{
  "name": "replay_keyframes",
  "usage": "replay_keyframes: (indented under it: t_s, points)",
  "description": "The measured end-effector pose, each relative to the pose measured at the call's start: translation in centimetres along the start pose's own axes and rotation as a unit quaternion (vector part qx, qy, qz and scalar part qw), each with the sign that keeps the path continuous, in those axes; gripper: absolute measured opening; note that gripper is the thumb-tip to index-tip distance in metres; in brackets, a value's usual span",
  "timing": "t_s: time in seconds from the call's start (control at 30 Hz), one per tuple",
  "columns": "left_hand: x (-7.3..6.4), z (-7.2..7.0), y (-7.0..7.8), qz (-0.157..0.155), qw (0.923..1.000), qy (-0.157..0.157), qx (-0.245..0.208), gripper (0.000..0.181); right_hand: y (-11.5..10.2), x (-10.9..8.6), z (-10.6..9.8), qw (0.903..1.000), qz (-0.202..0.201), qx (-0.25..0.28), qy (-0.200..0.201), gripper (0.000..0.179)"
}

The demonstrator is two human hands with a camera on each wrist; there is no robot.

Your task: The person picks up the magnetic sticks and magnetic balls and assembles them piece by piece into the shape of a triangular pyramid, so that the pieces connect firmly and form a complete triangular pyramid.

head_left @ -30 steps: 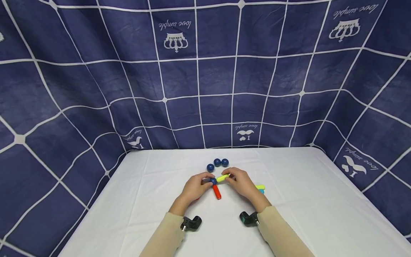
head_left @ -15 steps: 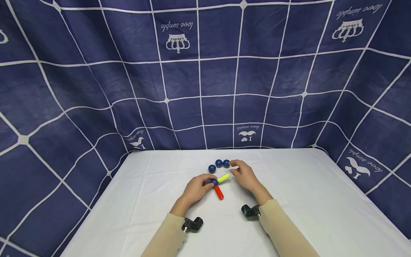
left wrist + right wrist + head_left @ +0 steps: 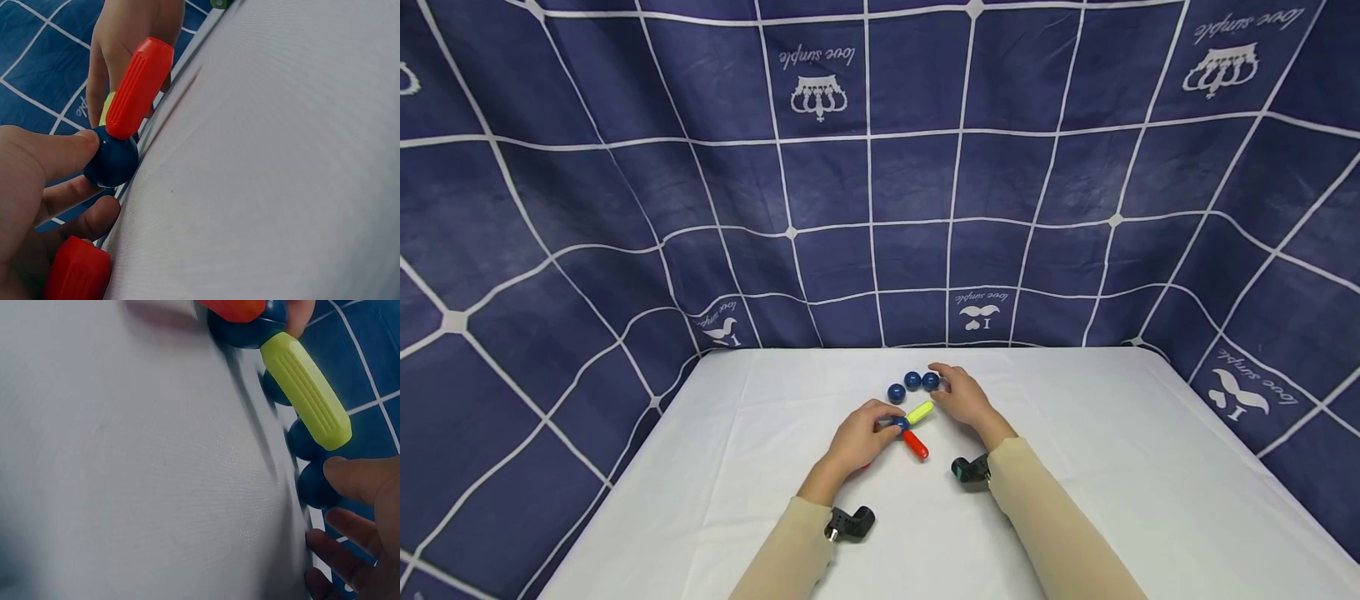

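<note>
My left hand [image 3: 859, 437] pinches a dark blue ball [image 3: 112, 159] between thumb and fingers. A ribbed red stick [image 3: 140, 87] and a yellow stick [image 3: 306, 390] extend from this ball, the red one toward me and the yellow one up to the right. Beneath my left palm lies another red stick [image 3: 78, 272], mostly hidden in the head view. My right hand [image 3: 962, 396] reaches around the rightmost loose blue ball [image 3: 930, 382], thumb overlapping it in the right wrist view and the other fingers spread beside it.
Two more blue balls, a middle one [image 3: 912, 381] and a left one [image 3: 896, 393], sit beside the rightmost ball near the back of the white-covered table [image 3: 760, 417]. A dark blue curtain with white lines [image 3: 910, 183] rises behind and around the table.
My right hand has let go of the yellow stick and moved back to the rightmost loose ball. The red stick on the held ball has swung rightward. My left hand keeps its grip.
</note>
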State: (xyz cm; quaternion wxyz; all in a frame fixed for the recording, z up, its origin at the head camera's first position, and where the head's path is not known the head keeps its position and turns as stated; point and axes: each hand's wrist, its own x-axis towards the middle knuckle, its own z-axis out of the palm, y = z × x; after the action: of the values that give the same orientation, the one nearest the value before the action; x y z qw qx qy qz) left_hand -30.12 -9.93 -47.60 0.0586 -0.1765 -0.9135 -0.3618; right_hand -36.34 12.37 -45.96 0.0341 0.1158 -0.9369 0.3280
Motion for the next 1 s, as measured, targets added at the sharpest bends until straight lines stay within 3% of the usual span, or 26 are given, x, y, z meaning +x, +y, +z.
replay_keyframes:
  t_s: [0.5,0.8,1.0]
  points:
    - [-0.1,-0.2,0.1,-0.011,0.9999,-0.006,0.001,0.025,0.3,-0.1,0.4,0.9972,0.026,0.047,0.051,0.027]
    - [-0.1,-0.3,0.1,-0.014,0.9999,-0.005,-0.004,0.025,0.4,-0.7,0.2,0.9992,0.009,0.014,0.035,0.037]
    - [-0.1,-0.3,0.0,-0.011,0.9999,-0.007,-0.003,0.025,0.5,-1.7,0.0,0.9989,0.015,0.027,0.034,0.035]
